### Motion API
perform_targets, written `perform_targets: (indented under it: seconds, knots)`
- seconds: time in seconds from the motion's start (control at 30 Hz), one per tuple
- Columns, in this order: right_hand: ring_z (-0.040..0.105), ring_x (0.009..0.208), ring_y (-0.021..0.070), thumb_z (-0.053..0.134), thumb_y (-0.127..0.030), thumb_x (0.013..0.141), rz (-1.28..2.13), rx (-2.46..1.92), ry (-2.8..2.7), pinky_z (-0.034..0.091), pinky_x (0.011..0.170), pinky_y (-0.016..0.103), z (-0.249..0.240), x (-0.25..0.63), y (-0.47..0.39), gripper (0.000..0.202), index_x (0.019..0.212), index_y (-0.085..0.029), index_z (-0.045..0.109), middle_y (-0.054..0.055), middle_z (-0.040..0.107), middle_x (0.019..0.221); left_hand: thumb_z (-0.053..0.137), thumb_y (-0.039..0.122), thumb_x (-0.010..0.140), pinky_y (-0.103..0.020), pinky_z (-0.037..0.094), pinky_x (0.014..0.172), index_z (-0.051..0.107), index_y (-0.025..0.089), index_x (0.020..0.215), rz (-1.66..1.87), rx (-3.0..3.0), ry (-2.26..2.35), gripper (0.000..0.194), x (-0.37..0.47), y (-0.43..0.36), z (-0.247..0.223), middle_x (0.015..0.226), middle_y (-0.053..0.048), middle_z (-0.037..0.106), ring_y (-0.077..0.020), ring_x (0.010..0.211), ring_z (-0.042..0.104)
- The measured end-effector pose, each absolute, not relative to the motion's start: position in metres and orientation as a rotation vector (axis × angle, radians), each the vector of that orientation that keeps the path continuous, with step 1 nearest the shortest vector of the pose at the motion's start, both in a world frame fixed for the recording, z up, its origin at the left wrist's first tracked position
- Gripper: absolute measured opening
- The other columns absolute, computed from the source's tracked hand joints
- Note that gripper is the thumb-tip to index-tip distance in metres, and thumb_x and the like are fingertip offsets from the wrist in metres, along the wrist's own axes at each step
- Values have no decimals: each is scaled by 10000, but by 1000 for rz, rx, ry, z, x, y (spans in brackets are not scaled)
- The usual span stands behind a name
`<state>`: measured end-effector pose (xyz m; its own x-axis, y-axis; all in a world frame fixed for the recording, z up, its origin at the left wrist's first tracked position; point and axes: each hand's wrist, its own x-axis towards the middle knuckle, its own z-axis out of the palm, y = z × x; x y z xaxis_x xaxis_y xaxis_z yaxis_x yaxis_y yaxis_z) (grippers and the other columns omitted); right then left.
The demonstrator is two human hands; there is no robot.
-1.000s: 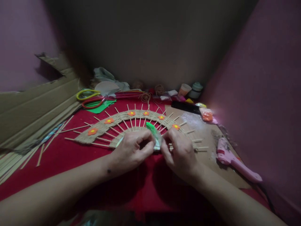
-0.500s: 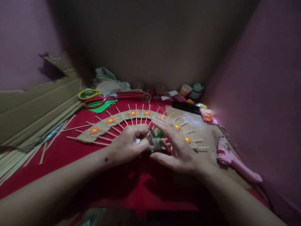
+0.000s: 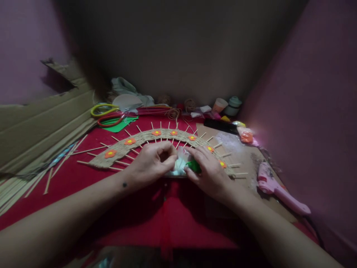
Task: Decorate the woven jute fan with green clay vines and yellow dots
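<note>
A woven tan arch (image 3: 142, 137) with thin sticks poking out and several orange flowers lies on the red cloth (image 3: 178, 223). In front of its middle, my left hand (image 3: 156, 158) pinches the edge of a clear plastic bag (image 3: 182, 158). My right hand (image 3: 209, 169) is closed on the bag's other side, around a green lump (image 3: 194, 166) that shows through or beside the plastic. Something pale and white lies under the bag between both hands; its shape is partly hidden.
Scissors with yellow and red handles (image 3: 111, 114) lie at the back left near green sheets (image 3: 118, 125). Cardboard (image 3: 44, 130) and long strips stand left. At right, a pink glue gun (image 3: 281, 191) rests on a brown board (image 3: 251, 163). A cup (image 3: 219, 105) and jar (image 3: 233, 106) stand behind.
My right hand has gone from spread fingers to closed around the green lump and bag. The plastic is now stretched between my hands. The view has shifted slightly.
</note>
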<state>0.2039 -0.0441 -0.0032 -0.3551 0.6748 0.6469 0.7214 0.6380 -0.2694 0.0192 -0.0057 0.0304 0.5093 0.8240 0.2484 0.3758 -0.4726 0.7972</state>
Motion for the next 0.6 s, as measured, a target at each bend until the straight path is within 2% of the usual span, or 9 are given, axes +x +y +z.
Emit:
perform_targets:
  seconds: [0.07,0.13,0.3,0.4,0.5,0.6]
  knots:
    - [577,961,263,541,-172,804,-75,-1106,-2090,508,826,454,-5,205,-44,451,1252,-162,489,122,619,1006,562,214,757,-191,363,493,561,172,776,862,2010,961,46,19,-6,30,615,38,523,-90,532,461]
    - [585,965,266,546,-184,809,-81,-1117,-2092,512,833,451,-6,205,-43,473,1277,-163,478,124,626,1014,581,206,762,-190,370,490,586,180,854,860,1987,953,96,18,-6,29,621,42,536,-89,527,474]
    - [583,979,277,553,-197,821,-91,-1110,-2092,515,837,449,-8,203,-44,493,1302,-128,468,142,636,1018,623,242,755,-220,419,618,675,169,749,880,2054,904,89,18,-3,30,760,-11,631,-117,667,550]
    - [583,981,272,577,-218,819,-18,-1117,-2097,505,844,444,-7,204,-44,502,1303,-136,471,136,636,1019,609,249,761,-221,428,616,690,162,718,707,1946,837,126,19,-2,33,707,-17,642,-127,668,563]
    - [589,973,253,682,-282,764,231,-1124,-2062,502,847,417,-4,207,-45,585,1297,-177,463,113,624,1054,622,244,752,-201,422,538,681,162,714,493,1687,807,108,19,-1,37,641,-2,627,-106,579,546]
    - [586,972,217,762,-316,690,685,-1059,-1893,506,835,364,4,209,-46,592,1208,-220,494,72,600,1086,674,211,706,-202,459,555,697,170,758,501,1521,827,69,17,2,38,687,-4,666,-109,585,582]
